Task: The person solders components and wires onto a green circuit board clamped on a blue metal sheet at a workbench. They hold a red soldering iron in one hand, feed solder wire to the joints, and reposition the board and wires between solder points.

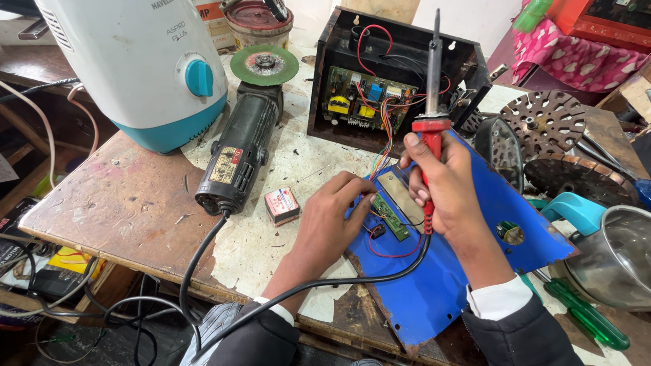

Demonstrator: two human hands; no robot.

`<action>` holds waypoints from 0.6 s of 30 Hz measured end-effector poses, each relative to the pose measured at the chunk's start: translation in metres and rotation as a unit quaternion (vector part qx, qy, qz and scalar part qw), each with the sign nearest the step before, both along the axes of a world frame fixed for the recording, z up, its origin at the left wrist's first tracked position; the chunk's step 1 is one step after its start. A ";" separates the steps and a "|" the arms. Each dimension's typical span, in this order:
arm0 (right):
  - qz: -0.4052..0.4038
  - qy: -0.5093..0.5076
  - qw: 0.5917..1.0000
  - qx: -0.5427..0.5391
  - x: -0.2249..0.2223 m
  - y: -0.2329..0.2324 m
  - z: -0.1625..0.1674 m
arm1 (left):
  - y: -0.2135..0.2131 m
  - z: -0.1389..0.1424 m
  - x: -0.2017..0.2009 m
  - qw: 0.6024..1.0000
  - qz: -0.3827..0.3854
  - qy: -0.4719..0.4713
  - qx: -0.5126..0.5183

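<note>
– What's closest to the camera?

– Two dark sleeves with white cuffs, and a black cable [319, 285] that loops across the front edge of the worn workbench [122, 196] and runs up to the soldering iron.

– And the hands?

– The left hand [332, 217] lies on the near edge of a blue metal panel [468, 271], fingers curled narrow, their tips pressing on the left end of a small green circuit board [391, 218] that lies on the panel. The right hand [444, 186] is closed around the red handle of a soldering iron [432, 102], which points upward, away from the board.

– So where is the board relative to them?

– Between the two hands: touching the left fingertips, just beside and below the right fist. A red wire [393, 252] curls out from under it on the blue panel.

– What lies to the left?

– A small red and white box [281, 205] on the bench, and just past it a black angle grinder [244, 146] with a green disc, its cord dropping off the front edge.

– Further back?

– An open black casing [339, 68] with a second circuit board and coloured wires that run down toward the panel. Left of it stands a white and teal appliance [149, 68]. At the right, a perforated metal disc [546, 122], a steel bowl [617, 261] and a green-handled screwdriver [586, 315].
</note>
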State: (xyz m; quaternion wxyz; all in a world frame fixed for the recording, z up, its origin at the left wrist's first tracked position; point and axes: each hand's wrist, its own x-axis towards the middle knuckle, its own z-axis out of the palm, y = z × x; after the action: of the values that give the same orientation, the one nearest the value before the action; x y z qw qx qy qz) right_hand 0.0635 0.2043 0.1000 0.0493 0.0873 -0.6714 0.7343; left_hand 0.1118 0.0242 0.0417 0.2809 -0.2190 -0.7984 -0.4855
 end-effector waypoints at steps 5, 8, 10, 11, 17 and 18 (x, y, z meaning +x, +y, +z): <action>0.002 0.007 1.000 -0.011 -0.001 0.004 0.002 | 0.001 -0.003 -0.002 0.999 -0.033 -0.028 0.017; 0.003 0.006 1.000 -0.014 -0.002 0.005 0.002 | 0.001 -0.004 -0.003 0.999 -0.043 -0.014 0.030; 0.006 0.006 1.000 -0.014 -0.002 0.007 0.002 | 0.001 -0.004 -0.002 0.998 -0.051 -0.023 0.042; 0.007 0.006 1.000 -0.013 -0.002 0.007 0.002 | 0.000 -0.003 -0.001 0.997 -0.055 -0.027 0.048; 0.007 0.003 1.000 -0.012 -0.002 0.008 0.002 | 0.001 0.000 -0.001 0.994 -0.047 -0.054 0.079; 0.007 0.003 1.000 -0.012 -0.002 0.008 0.002 | 0.001 0.000 0.000 0.996 -0.040 -0.053 0.066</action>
State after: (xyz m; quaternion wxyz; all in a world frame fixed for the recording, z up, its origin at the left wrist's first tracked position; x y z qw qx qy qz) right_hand 0.0612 0.2122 0.1020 0.0474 0.0933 -0.6619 0.7422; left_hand 0.1115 0.0251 0.0416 0.2323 -0.2053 -0.7690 -0.5590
